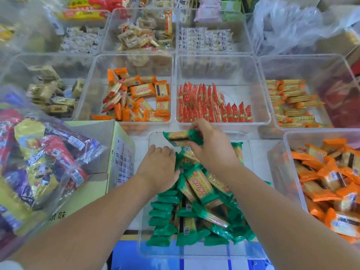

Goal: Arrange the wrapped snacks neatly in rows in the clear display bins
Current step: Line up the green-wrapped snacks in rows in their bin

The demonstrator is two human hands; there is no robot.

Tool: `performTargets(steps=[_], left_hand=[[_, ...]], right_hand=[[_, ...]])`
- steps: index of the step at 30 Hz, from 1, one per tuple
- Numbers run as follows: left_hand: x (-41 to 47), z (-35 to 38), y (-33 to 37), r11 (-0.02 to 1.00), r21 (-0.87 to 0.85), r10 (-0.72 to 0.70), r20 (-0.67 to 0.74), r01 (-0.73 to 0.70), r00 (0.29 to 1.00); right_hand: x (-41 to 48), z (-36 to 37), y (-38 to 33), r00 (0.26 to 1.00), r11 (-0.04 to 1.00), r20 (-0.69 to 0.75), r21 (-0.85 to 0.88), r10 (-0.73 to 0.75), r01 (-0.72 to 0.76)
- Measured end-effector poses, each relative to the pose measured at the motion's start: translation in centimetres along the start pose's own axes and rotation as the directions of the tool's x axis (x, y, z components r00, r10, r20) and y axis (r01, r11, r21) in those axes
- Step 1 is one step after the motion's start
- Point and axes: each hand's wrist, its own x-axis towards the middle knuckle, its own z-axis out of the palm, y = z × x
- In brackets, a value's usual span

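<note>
1. The right hand (211, 147) pinched one green-wrapped snack (182, 137) between thumb and fingers, holding it lengthwise over the far end of the clear bin (143, 227).
2. The left hand (158, 165) lay just left of the right hand, knuckles up and fingers curled down into the same bin. Its thumb touched green packets, but the fingertips were hidden, so I could not tell whether it gripped anything.
3. Under both wrists a loose pile of green snacks (200, 187) filled the bin. An edge-on row (162, 211) ran along the side beneath the left forearm.
4. Just beyond the right hand stood a bin of red snacks (214, 108) set upright in rows. Beyond the left hand was a bin of jumbled orange snacks (136, 98).
5. Left of the left hand sat a cardboard box (109, 137), with a clear bag of mixed packets (39, 162) lying over it. Well right of the right hand, another bin held heaped orange packets (331, 184).
</note>
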Motion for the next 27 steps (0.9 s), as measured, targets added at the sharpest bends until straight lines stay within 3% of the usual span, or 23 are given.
performTargets(steps=[3, 8, 10, 13, 16, 18, 20, 22, 27], left_hand=[[-0.7, 0.8, -0.1, 0.998, 0.066, 0.022, 0.016, -0.023, 1.000], [-2.5, 1.3, -0.2, 0.991, 0.121, 0.050, 0.025, -0.053, 0.998], [-3.7, 1.4, -0.2, 0.995, 0.091, 0.035, -0.004, -0.034, 0.999], [-6.4, 1.6, 0.1, 0.990, -0.110, -0.106, -0.145, 0.090, 0.984], [-8.2, 2.5, 1.1, 0.863, -0.438, -0.349, -0.157, 0.252, 0.924], [-8.4, 3.7, 1.8, 0.711, -0.621, -0.454, -0.046, 0.331, 0.890], [-8.3, 4.6, 2.3, 0.589, -0.731, -0.493, 0.014, 0.346, 0.870], [-8.2, 5.0, 2.4, 0.554, -0.770, -0.501, -0.005, 0.316, 0.865], [-8.2, 5.5, 2.0, 0.562, -0.770, -0.499, -0.026, 0.301, 0.866]], right_hand=[[1.9, 1.3, -1.4, 0.998, 0.993, 0.022, -0.099, -0.056, 0.058], [3.5, 4.8, -1.9, 0.970, 0.909, 0.238, -0.394, -0.039, 0.134], [3.7, 5.9, -1.9, 0.964, 0.880, 0.261, -0.447, -0.044, 0.161], [3.9, 6.8, -1.8, 0.966, 0.892, 0.256, -0.428, -0.037, 0.147], [3.0, 7.4, -2.2, 0.960, 0.958, 0.278, -0.266, -0.035, 0.112], [2.5, 7.6, -2.7, 0.976, 0.994, 0.215, -0.107, 0.035, -0.012], [2.6, 7.9, -2.8, 0.968, 0.976, 0.139, 0.029, 0.209, -0.215], [2.9, 8.3, -2.9, 0.916, 0.913, 0.121, 0.100, 0.384, -0.396], [3.7, 9.7, -4.2, 0.778, 0.793, 0.257, 0.070, 0.572, -0.606]])
